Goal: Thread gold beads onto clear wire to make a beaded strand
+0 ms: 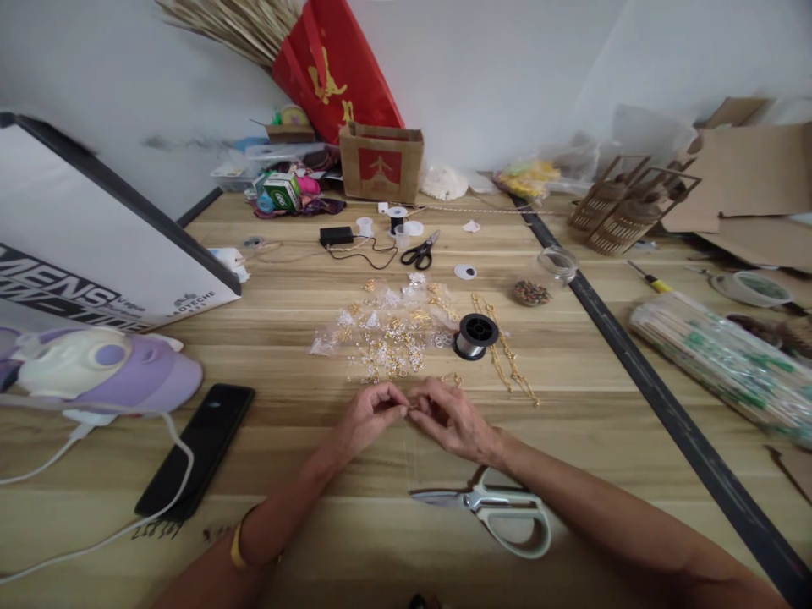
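My left hand (373, 414) and my right hand (455, 419) meet at their fingertips over the table, both closed in a pinch. Whatever sits between the fingers is too small to make out; a faint thin line seems to hang below them. Just beyond lies a spread of small gold and clear beads (393, 351), some in little plastic bags. A black spool of thin wire (475, 336) stands to the right of the beads, with gold chains (507, 359) beside it. White-handled scissors (501, 506) lie under my right forearm, blades pointing left.
On the left are a black phone (196, 448), a white cable, a purple cap-like item (139, 372) and a large white box (95, 245). Black scissors (420, 252) and a paper bag (381, 165) are farther back. At right lie a bead jar (533, 293) and bagged sticks (723, 355).
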`<act>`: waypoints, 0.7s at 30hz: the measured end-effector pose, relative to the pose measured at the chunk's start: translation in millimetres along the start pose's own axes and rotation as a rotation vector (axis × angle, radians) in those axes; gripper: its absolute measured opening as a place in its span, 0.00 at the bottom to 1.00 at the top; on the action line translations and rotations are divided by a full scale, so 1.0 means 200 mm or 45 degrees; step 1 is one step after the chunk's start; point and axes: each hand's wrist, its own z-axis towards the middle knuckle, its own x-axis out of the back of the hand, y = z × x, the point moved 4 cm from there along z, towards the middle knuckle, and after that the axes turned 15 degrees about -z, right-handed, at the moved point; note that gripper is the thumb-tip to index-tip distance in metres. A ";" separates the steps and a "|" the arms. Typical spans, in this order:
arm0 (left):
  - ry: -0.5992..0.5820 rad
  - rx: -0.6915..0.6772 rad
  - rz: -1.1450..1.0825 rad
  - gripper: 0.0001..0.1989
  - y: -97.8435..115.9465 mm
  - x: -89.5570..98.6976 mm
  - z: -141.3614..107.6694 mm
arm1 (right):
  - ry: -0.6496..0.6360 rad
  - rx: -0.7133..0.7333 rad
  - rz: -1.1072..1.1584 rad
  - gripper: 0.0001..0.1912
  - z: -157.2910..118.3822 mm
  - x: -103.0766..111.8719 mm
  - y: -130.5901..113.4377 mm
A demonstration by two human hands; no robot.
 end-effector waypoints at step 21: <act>-0.077 -0.012 0.066 0.07 -0.04 -0.01 0.00 | -0.023 0.159 -0.092 0.08 -0.01 -0.01 0.00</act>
